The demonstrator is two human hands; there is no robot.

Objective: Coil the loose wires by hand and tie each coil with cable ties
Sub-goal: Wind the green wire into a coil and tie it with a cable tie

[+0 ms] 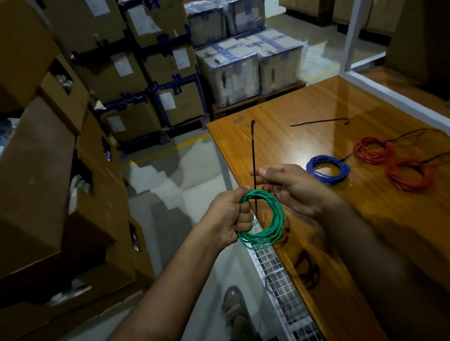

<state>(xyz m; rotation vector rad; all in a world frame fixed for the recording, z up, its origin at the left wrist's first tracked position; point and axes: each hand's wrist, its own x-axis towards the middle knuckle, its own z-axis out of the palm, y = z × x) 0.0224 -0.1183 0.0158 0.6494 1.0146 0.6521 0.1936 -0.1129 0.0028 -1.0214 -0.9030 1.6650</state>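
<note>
My left hand [228, 218] grips a green wire coil [270, 221] by its left side, just off the wooden table's [368, 223] left edge. A black cable tie [253, 155] stands upright through the coil, and my right hand [286, 185] pinches it near the coil's top. On the table lie a blue coil [328, 168] and two red coils [373, 150] [409, 174], each with a black tie sticking out. A spare black cable tie [319, 122] lies farther back.
Stacked cardboard boxes [33, 181] fill the left side, with wrapped boxes on a pallet [250, 66] behind. A white shelf frame [356, 24] stands at the table's right. A white wire mesh [279, 286] runs beside the table edge. My foot [234, 306] is on the grey floor.
</note>
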